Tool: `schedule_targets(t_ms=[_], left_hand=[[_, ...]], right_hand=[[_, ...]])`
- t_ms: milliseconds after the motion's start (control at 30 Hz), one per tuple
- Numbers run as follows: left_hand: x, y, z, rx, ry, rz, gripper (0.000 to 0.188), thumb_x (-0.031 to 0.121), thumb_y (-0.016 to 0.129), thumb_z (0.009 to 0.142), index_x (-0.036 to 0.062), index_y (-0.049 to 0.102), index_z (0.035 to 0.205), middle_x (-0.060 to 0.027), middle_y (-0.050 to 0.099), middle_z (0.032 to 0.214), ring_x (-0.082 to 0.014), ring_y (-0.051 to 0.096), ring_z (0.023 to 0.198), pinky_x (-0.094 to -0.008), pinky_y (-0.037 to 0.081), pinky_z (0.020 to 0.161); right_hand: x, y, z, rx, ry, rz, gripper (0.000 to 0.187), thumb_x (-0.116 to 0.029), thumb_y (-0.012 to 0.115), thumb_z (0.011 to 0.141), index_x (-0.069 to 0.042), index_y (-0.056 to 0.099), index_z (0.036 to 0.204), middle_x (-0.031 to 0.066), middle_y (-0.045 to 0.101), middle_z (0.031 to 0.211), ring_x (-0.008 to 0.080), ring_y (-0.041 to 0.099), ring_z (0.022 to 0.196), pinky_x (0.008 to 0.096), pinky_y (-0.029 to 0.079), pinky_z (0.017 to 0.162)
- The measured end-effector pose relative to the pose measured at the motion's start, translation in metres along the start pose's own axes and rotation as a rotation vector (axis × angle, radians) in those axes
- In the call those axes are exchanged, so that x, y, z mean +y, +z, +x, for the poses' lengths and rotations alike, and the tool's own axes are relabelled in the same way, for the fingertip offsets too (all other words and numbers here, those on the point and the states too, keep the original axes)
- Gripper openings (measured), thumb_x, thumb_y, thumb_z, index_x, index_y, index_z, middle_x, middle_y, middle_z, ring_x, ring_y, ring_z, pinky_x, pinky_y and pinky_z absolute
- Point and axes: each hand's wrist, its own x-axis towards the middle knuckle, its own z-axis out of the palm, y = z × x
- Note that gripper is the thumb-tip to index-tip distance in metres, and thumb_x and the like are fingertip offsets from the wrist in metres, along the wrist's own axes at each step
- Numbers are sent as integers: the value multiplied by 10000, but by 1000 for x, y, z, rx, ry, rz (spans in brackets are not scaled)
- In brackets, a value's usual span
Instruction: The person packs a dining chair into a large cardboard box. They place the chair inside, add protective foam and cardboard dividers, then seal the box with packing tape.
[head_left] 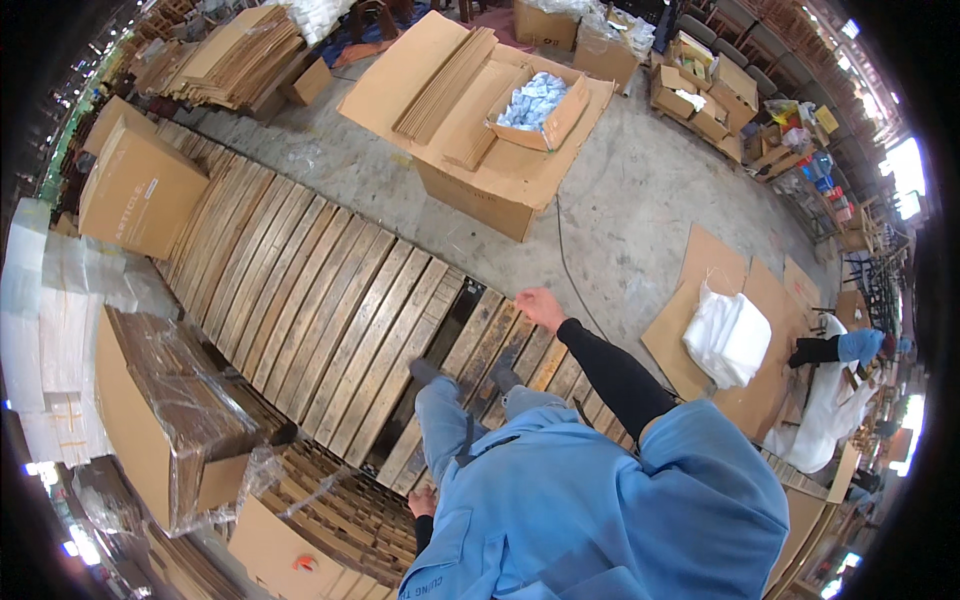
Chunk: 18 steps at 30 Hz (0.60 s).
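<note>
My right hand point(541, 309) is held out over the wooden pallet slats point(345, 325), its fingers loosely bent and nothing visible in it. Low at my left side, my left hand point(423, 502) hangs near the pallet edge, partly hidden by my body; its fingers look loose, with no object showing. Both arms wear black sleeves under a blue shirt. My feet point(505, 378) are on the slats, one ahead of the other, beside a dark gap between pallets. Neither hand touches a box.
Ahead, a large carton point(475, 203) carries flat cardboard and an open box of small blue-white packets point(535, 100). A tall carton point(143, 190) and film-wrapped cardboard point(180, 400) flank the pallets at left. A cable point(563, 250) crosses the floor. White foam point(727, 335) lies right; another person point(855, 347) is beyond.
</note>
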Motion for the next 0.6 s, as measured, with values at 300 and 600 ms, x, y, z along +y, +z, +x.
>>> schedule_targets(t_ms=[300, 600], left_hand=[[240, -8, 227, -86, 339, 211, 462, 274, 740, 876, -9, 560, 1194, -206, 640, 853, -300, 659, 833, -451, 497, 642], [632, -108, 278, 14, 397, 133, 795, 250, 604, 1030, 52, 115, 1625, -223, 544, 1466, -399, 571, 1298, -531, 496, 983]], right_hand=[[0, 79, 115, 130, 231, -173, 369, -346, 668, 880, -12, 755, 1011, 237, 732, 968, 414, 697, 940, 479, 553, 844], [-143, 133, 225, 170, 440, -86, 426, -349, 673, 830, 2, 744, 1059, 283, 717, 1008, 442, 696, 995, 500, 553, 891]])
